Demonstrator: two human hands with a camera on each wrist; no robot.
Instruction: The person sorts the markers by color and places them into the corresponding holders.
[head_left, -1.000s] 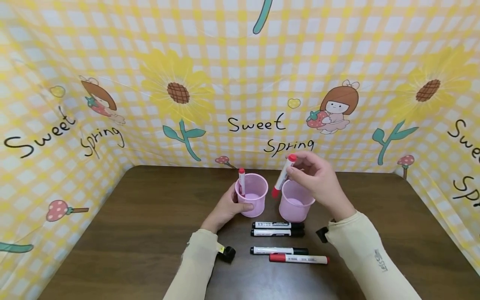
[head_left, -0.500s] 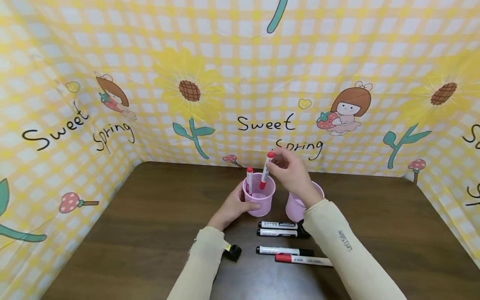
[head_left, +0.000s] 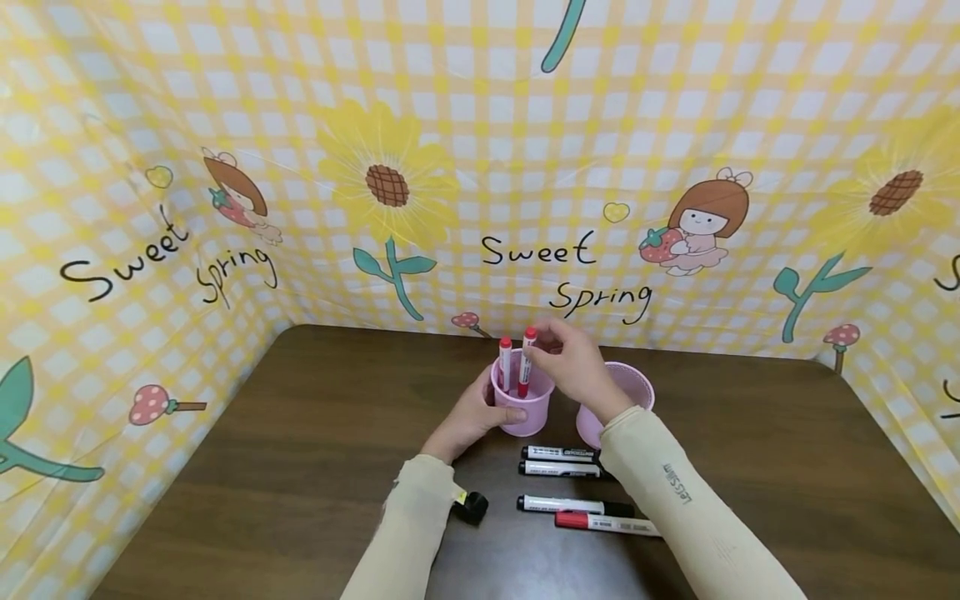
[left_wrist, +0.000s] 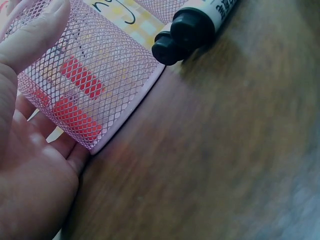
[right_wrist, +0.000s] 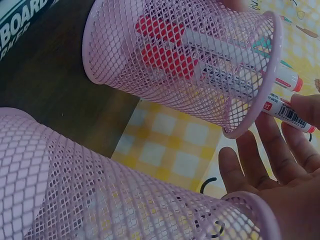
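Observation:
My left hand (head_left: 467, 417) grips the left pink mesh cup (head_left: 525, 417), its thumb across the front. A red-capped white marker (head_left: 506, 363) leans inside that cup. My right hand (head_left: 573, 364) pinches the top of a second red-capped marker (head_left: 527, 358), whose lower part is inside the same cup. In the right wrist view both markers show through the mesh, the held marker (right_wrist: 287, 114) at the thumb. The right pink cup (head_left: 633, 385) stands beside, partly behind my right forearm; in the right wrist view no marker shows in this cup (right_wrist: 115, 195).
Several markers lie in front of the cups: two black-capped ones (head_left: 558, 454) side by side, another black-capped marker (head_left: 562, 505), and a red-capped marker (head_left: 600, 523) partly under my right sleeve. A patterned cloth (head_left: 420, 250) rises behind the brown table (head_left: 300, 467).
My right hand has moved left from above the right cup and lowered its marker into the left cup. My left hand keeps its grip on the left cup.

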